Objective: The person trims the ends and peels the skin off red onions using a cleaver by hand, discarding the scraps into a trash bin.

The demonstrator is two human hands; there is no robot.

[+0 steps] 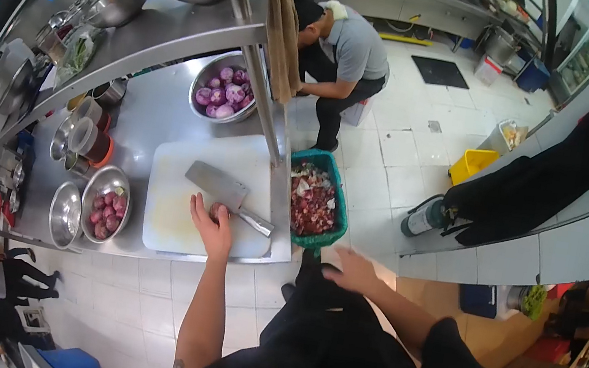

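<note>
Over the white cutting board (174,165) my left hand (208,230) has its thumb and fingers around a small reddish-brown onion (215,210), partly hidden by the hand. Just beyond it a cleaver (216,184) lies flat on the board, its metal handle pointing toward the board's near right corner. My right hand (356,272) is in front of my dark apron, slightly blurred, with fingers apart and nothing seen in them. Near it stands a green-lined bin (342,211) full of onion skins and scraps. Unpeeled red onions (105,214) fill part of a steel bowl (95,187).
Peeled purple onions (226,92) sit in another steel bowl (196,101) at the back of the table. A metal shelf post (265,102) rises at the table's right edge. A co-worker (350,50) bends beyond the bin. A yellow bucket (473,166) stands on the floor.
</note>
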